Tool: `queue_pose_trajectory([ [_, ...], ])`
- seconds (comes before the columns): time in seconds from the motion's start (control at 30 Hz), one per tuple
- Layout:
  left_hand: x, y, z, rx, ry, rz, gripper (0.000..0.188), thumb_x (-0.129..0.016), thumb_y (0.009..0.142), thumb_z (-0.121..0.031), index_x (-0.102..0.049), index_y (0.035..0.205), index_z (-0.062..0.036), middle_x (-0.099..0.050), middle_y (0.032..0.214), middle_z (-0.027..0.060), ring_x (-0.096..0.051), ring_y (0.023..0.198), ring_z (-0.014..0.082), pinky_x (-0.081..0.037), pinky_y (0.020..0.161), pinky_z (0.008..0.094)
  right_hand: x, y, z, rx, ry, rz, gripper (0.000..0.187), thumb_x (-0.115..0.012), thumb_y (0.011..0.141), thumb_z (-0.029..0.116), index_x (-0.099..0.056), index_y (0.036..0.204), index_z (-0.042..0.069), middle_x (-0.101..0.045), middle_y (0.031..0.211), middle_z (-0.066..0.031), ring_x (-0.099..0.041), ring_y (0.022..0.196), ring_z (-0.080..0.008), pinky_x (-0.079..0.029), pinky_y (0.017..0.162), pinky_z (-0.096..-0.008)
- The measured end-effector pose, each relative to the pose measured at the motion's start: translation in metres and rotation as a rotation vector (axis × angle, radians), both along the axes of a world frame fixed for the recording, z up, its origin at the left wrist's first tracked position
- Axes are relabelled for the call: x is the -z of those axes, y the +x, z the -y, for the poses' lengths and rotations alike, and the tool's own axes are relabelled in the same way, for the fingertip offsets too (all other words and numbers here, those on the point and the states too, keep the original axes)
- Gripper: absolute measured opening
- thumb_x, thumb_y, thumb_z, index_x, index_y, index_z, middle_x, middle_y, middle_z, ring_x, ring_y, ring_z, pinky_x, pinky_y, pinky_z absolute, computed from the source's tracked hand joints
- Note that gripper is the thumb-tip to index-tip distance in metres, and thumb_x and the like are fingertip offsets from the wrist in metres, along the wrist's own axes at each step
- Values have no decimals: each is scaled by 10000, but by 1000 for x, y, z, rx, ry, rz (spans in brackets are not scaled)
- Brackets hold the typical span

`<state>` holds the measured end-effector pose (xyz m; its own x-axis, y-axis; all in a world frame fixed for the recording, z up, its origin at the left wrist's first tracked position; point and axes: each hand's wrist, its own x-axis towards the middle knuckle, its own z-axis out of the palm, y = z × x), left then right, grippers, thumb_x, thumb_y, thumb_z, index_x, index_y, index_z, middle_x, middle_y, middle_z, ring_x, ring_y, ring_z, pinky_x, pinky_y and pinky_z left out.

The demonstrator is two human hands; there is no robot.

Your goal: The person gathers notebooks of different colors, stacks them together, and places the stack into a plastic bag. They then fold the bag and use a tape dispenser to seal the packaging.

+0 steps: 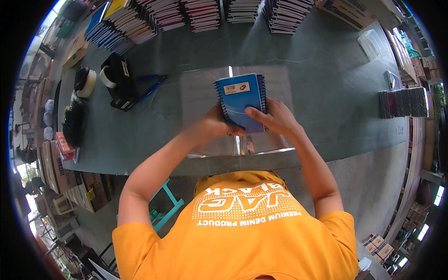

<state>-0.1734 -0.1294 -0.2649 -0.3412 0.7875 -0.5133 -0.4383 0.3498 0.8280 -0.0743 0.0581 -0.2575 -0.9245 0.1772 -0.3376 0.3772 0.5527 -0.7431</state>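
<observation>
Between my two hands is a small stack of blue spiral notebooks (242,100), with coils showing along both the left and right sides and a white label on the top cover. My left hand (215,125) grips the lower left edge. My right hand (275,116) closes on the right side, its thumb lying across the top cover. Beneath the notebooks a clear plastic sheet (196,98) lies on the green table (326,84). How many notebooks are in the stack is hard to make out.
Stacks of notebooks (200,14) line the far edge. To the left are a black tape dispenser (122,84), blue-handled pliers or cutters (151,88) and a black brush (73,119). At right stand a dark stack (403,103) and a clear plastic box (372,45). A teal stool (168,205) is below.
</observation>
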Motion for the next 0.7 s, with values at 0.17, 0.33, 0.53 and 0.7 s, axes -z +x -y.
queue_pose_trajectory([
  [0.17,0,-7,-9,82,-93,82,708,-841,604,-164,-493,1215,-78,-586,1066,54,-542,971,196,-445,819,342,18,-5,1,-41,227,221,832,-380,746,783,-643,951,20,-656,753,-194,-650,761,-359,-506,691,-435],
  [0.33,7,-8,-5,188,-155,1,698,-844,614,-230,-505,1204,-75,-584,1062,65,-554,952,190,-464,791,326,28,2,4,-44,267,172,829,-365,749,786,-657,906,26,-659,742,-183,-649,744,-360,-511,680,-437],
  [0.53,-4,-8,-3,238,-295,-295,710,-662,734,-564,-503,1196,-49,-593,1026,89,-584,924,179,-486,766,298,25,6,6,-37,272,103,845,-345,750,793,-653,912,23,-661,735,-165,-655,732,-344,-516,663,-425],
  [0.7,28,3,9,-73,-250,-131,874,-402,749,-781,-513,1166,-21,-596,1008,97,-593,902,161,-478,791,307,30,6,5,-44,244,93,849,-352,753,789,-653,868,3,-654,714,-169,-654,724,-347,-515,661,-431],
])
